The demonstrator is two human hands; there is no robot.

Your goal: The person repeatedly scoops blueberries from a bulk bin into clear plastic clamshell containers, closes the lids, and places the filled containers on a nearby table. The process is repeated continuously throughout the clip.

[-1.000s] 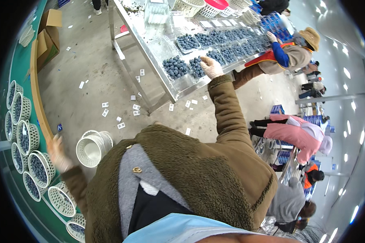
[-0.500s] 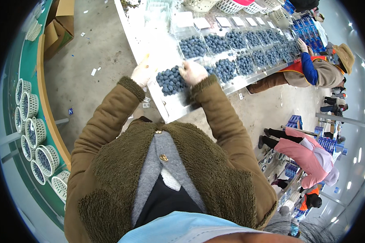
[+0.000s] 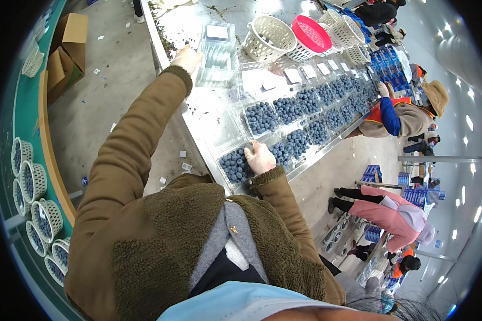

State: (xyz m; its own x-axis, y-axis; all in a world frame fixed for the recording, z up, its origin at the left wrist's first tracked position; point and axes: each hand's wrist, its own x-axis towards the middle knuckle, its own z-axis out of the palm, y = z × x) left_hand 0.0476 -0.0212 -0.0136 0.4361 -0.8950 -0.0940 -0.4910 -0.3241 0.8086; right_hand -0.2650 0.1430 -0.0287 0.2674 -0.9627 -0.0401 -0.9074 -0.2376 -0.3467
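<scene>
My gloved left hand (image 3: 187,59) is stretched out over the far left part of the metal table (image 3: 198,120), fingers apart, with nothing visible in it. Beside it stands a stack of clear plastic clamshells (image 3: 217,61). My gloved right hand (image 3: 261,159) rests at the right side of the nearest clamshell of blueberries (image 3: 234,167). Its fingers are curled down at the berries, and whatever they pinch is hidden. More open clamshells of blueberries (image 3: 261,118) run in two rows away to the right, their lids folded back on the far side.
White perforated baskets (image 3: 270,38), one with a red basket (image 3: 311,34) on top, stand behind the clamshells. Leafy debris (image 3: 163,40) lies along the table's left edge. Berry baskets (image 3: 47,219) line a green surface at left. A co-worker in a hat (image 3: 407,115) works farther along.
My left hand has moved away from the nearest clamshell, forward to the stack of clamshells. My right hand stays at the berries. The view has shifted, showing more of the table's far side.
</scene>
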